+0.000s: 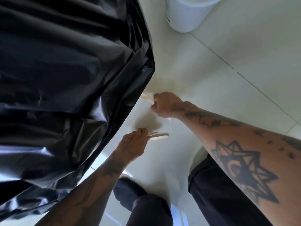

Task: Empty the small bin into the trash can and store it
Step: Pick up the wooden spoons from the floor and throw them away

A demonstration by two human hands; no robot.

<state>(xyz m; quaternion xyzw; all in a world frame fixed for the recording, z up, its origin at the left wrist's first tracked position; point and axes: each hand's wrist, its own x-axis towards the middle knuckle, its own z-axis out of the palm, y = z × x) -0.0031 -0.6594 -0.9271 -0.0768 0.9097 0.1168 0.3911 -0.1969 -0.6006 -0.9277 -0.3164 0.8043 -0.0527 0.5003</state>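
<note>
A black bag-lined trash can [65,88] fills the left. Just right of its lower edge, the left hand [132,147] pinches pale wooden sticks [160,136], its grip closed on them. Farther up the trash can's edge, the right hand [164,105] curls round more pale sticks [146,97]. The small bin [184,15], white, stands on the tiled floor [228,46], well right of the trash can

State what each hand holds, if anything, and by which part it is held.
The left hand grips pale flat sticks at one end; the right hand grips similar sticks around the middle, near the black bag.
</note>
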